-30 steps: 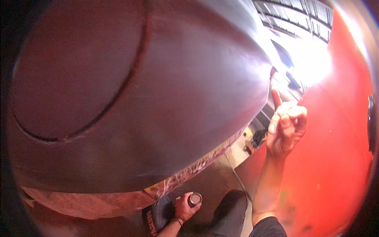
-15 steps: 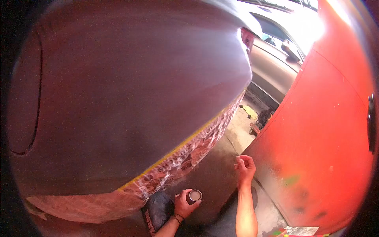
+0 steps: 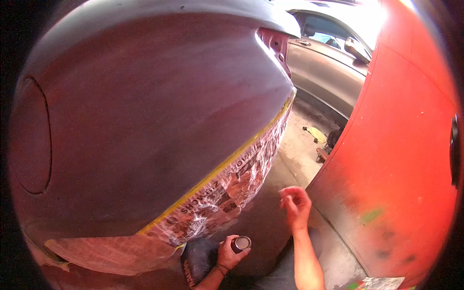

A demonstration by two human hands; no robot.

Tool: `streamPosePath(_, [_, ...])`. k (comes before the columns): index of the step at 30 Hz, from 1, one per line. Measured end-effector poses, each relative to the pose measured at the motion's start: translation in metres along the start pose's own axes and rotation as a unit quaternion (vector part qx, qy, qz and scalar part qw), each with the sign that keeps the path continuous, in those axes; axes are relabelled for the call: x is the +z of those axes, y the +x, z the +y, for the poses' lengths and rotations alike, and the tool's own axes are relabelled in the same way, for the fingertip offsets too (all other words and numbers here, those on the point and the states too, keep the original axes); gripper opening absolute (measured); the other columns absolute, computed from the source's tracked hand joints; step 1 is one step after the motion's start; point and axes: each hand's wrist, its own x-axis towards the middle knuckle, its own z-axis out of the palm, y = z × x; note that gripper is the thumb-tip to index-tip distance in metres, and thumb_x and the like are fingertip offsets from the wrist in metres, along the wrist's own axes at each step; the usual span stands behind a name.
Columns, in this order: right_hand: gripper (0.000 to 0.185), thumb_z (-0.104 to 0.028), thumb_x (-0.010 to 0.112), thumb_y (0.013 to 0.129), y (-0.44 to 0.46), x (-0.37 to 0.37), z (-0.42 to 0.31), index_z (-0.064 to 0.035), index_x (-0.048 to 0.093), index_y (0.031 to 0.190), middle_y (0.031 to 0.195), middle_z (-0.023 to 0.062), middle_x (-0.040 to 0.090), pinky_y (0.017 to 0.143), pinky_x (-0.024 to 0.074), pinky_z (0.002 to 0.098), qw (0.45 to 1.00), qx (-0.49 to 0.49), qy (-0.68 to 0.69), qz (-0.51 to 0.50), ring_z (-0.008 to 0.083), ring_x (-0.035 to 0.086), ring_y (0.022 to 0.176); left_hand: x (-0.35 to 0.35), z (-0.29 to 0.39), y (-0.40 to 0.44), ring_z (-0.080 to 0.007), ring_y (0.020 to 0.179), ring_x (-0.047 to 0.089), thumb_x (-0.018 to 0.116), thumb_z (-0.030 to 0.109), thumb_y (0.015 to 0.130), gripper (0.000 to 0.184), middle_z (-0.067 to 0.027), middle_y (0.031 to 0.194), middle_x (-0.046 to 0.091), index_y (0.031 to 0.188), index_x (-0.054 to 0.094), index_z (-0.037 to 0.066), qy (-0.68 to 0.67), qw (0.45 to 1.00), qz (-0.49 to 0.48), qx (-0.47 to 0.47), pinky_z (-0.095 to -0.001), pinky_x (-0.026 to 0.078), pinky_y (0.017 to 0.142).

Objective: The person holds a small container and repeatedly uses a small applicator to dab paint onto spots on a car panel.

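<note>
My left hand [image 3: 230, 252] is wrapped round a small dark cup [image 3: 241, 244] with a pale, round top, low in the frame. To its right, my right hand [image 3: 296, 203] is raised in the air with its fingers curled together, blurred by motion; whether anything small is between them I cannot make out. A large dark, dull car panel [image 3: 145, 121] fills the left and middle of the view. Along its lower edge runs yellow tape [image 3: 212, 174] holding printed masking paper [image 3: 224, 193]. Neither hand touches the panel.
A red panel [image 3: 401, 145] with green and dark smudges stands at the right. Behind, a beige car [image 3: 328, 67] is parked. A yellow-green item [image 3: 316, 135] and a dark object [image 3: 333, 139] lie on the floor [image 3: 302, 154]. Printed paper [image 3: 382, 282] lies at the bottom right.
My right hand has come down from near the panel's far corner to a low spot right of the cup. The view has shifted, showing more masking paper. My left hand still holds the cup.
</note>
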Motion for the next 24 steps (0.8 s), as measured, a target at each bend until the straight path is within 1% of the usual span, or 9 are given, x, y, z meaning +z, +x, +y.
streamPosePath(4, [0.011, -0.008, 0.074, 0.105, 0.054, 0.024, -0.088, -0.0025, 0.07, 0.114, 0.104, 0.0033, 0.074, 0.08, 0.0567, 0.0275, 0.989, -0.144, 0.035, 0.026, 0.0107, 0.068, 0.086, 0.003, -0.003, 0.004, -0.0328, 0.104, 0.076, 0.099, 0.046, 0.075, 0.073, -0.0139, 0.108, 0.078, 0.128, 0.066, 0.009, 0.024, 0.999, 0.015, 0.016, -0.0471, 0.059, 0.095])
streamPosePath(6, [0.009, -0.006, 0.072, 0.105, 0.089, 0.034, -0.122, -0.0021, 0.069, 0.113, 0.11, 0.0054, 0.073, 0.091, 0.0565, 0.0314, 0.961, -0.272, -0.038, 0.034, 0.0149, 0.071, 0.099, 0.001, 0.006, 0.004, -0.033, 0.102, 0.077, 0.099, 0.045, 0.074, 0.072, -0.0144, 0.106, 0.078, 0.128, 0.066, 0.008, 0.022, 0.999, 0.028, 0.023, -0.0471, 0.06, 0.094])
streamPosePath(10, [0.009, -0.001, 0.067, 0.106, 0.151, 0.078, -0.196, -0.0023, 0.066, 0.114, 0.117, 0.0089, 0.072, 0.109, 0.0507, 0.0364, 0.913, -0.407, 0.03, 0.003, 0.0265, 0.07, 0.129, 0.0, 0.01, 0.007, -0.0335, 0.102, 0.077, 0.099, 0.044, 0.074, 0.072, -0.0149, 0.106, 0.079, 0.127, 0.066, 0.009, 0.001, 0.999, 0.035, 0.021, -0.0468, 0.061, 0.092])
streamPosePath(16, [0.009, 0.0, 0.063, 0.109, 0.195, 0.128, -0.248, -0.0047, 0.063, 0.117, 0.118, 0.0105, 0.073, 0.101, 0.0519, 0.0298, 0.896, -0.424, 0.131, -0.023, 0.0193, 0.071, 0.123, 0.002, 0.004, 0.007, -0.0345, 0.099, 0.076, 0.098, 0.045, 0.075, 0.072, -0.0142, 0.104, 0.078, 0.127, 0.064, 0.009, -0.013, 0.999, 0.042, 0.03, -0.0475, 0.06, 0.091])
streamPosePath(17, [0.009, -0.001, 0.063, 0.109, 0.201, 0.133, -0.25, -0.0049, 0.062, 0.117, 0.122, 0.0134, 0.075, 0.09, 0.0505, 0.0234, 0.893, -0.437, 0.111, -0.003, 0.0126, 0.07, 0.112, -0.001, 0.005, 0.007, -0.0346, 0.098, 0.076, 0.098, 0.046, 0.075, 0.072, -0.0139, 0.103, 0.077, 0.127, 0.064, 0.01, -0.006, 0.999, 0.039, 0.032, -0.0478, 0.059, 0.091])
streamPosePath(20, [0.008, -0.002, 0.064, 0.11, 0.203, 0.147, -0.254, -0.0048, 0.062, 0.117, 0.122, 0.0158, 0.077, 0.088, 0.0494, 0.0211, 0.889, -0.445, 0.104, 0.011, 0.0097, 0.068, 0.103, -0.004, 0.004, 0.006, -0.0346, 0.096, 0.075, 0.097, 0.048, 0.075, 0.073, -0.0133, 0.102, 0.077, 0.127, 0.064, 0.01, 0.006, 0.999, 0.035, 0.034, -0.0484, 0.059, 0.09])
streamPosePath(21, [0.007, -0.003, 0.064, 0.11, 0.2, 0.147, -0.256, -0.0039, 0.062, 0.117, 0.122, 0.0165, 0.075, 0.089, 0.0508, 0.0232, 0.896, -0.433, 0.099, 0.007, 0.0111, 0.068, 0.098, -0.004, 0.003, 0.006, -0.0345, 0.095, 0.075, 0.097, 0.049, 0.075, 0.073, -0.0131, 0.101, 0.076, 0.127, 0.064, 0.01, 0.007, 0.999, 0.033, 0.034, -0.0485, 0.058, 0.09])
streamPosePath(23, [0.008, -0.004, 0.063, 0.111, 0.189, 0.151, -0.26, -0.0042, 0.061, 0.119, 0.128, 0.0185, 0.074, 0.105, 0.0503, 0.0315, 0.898, -0.431, 0.087, 0.004, 0.02, 0.07, 0.116, -0.004, 0.003, 0.006, -0.0347, 0.095, 0.075, 0.097, 0.049, 0.075, 0.074, -0.0133, 0.101, 0.077, 0.128, 0.064, 0.01, 0.011, 0.998, 0.037, 0.04, -0.0484, 0.059, 0.089])
streamPosePath(24, [0.008, -0.005, 0.063, 0.111, 0.187, 0.155, -0.26, -0.0041, 0.061, 0.119, 0.127, 0.0182, 0.074, 0.106, 0.0507, 0.0322, 0.896, -0.436, 0.088, 0.004, 0.0204, 0.07, 0.116, -0.004, 0.004, 0.006, -0.0347, 0.096, 0.075, 0.097, 0.049, 0.074, 0.074, -0.0135, 0.102, 0.077, 0.128, 0.064, 0.01, 0.013, 0.998, 0.038, 0.043, -0.0483, 0.059, 0.089])
